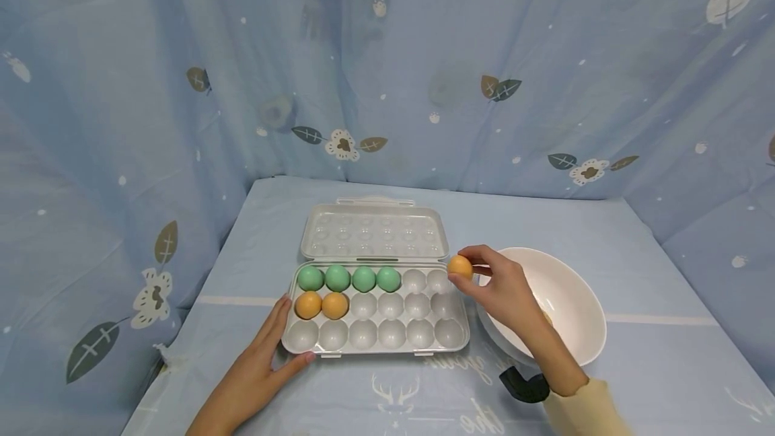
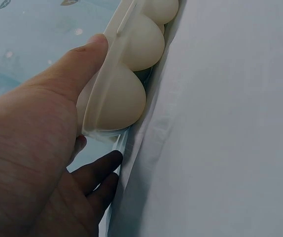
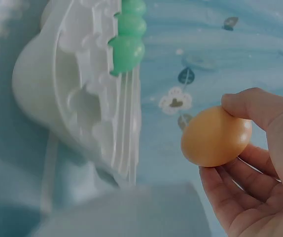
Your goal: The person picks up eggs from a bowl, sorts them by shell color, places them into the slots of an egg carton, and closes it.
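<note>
A white egg tray [image 1: 392,335] lies on the table with its clear lid [image 1: 375,231] folded back. Several green balls [image 1: 337,278] sit in the left part of its far row, and two orange balls [image 1: 335,305] are at the left of the middle row. My left hand [image 1: 257,365] rests at the tray's near left corner, thumb along the front rim and straight fingers by the left side. Beside the far right corner, my right hand [image 1: 499,288] pinches another orange ball [image 3: 215,136] between thumb and fingertips, raised above the tray.
Just right of the tray stands a white bowl [image 1: 578,308], partly hidden by my right forearm; a sliver of something yellowish [image 1: 547,317] shows inside it. A black strap [image 1: 523,385] is by my right wrist. Blue patterned cloth [image 1: 387,73] hangs behind the table.
</note>
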{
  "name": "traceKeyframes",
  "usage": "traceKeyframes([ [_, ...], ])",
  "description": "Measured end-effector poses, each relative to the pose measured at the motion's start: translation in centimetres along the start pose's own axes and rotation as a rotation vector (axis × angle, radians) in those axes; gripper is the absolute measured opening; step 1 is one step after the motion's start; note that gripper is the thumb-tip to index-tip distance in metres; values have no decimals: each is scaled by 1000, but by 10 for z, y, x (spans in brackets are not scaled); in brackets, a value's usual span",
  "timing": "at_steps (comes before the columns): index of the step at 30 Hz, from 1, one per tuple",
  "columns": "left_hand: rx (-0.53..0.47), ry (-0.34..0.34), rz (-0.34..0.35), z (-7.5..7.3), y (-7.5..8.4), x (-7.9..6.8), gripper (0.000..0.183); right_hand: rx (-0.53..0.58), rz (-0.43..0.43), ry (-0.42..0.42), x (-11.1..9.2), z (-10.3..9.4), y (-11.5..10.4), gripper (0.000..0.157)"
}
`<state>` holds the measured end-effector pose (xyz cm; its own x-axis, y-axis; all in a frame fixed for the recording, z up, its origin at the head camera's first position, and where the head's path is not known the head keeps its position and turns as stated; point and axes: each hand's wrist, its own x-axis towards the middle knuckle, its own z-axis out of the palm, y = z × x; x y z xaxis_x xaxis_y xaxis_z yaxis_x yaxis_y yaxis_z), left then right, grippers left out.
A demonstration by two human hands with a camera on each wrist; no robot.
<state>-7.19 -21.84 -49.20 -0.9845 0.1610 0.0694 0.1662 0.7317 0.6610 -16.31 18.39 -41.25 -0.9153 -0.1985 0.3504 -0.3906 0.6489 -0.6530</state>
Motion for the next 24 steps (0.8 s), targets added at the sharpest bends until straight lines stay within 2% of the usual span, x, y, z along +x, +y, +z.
traceKeyframes([
  [14, 1, -6, -8, 0, 1, 2, 103, 142, -3, -61, 8, 37, -17, 39],
  [24, 6, -2, -4, 1, -1, 2, 102, 223, -45, -118, 13, 62, -33, 35],
])
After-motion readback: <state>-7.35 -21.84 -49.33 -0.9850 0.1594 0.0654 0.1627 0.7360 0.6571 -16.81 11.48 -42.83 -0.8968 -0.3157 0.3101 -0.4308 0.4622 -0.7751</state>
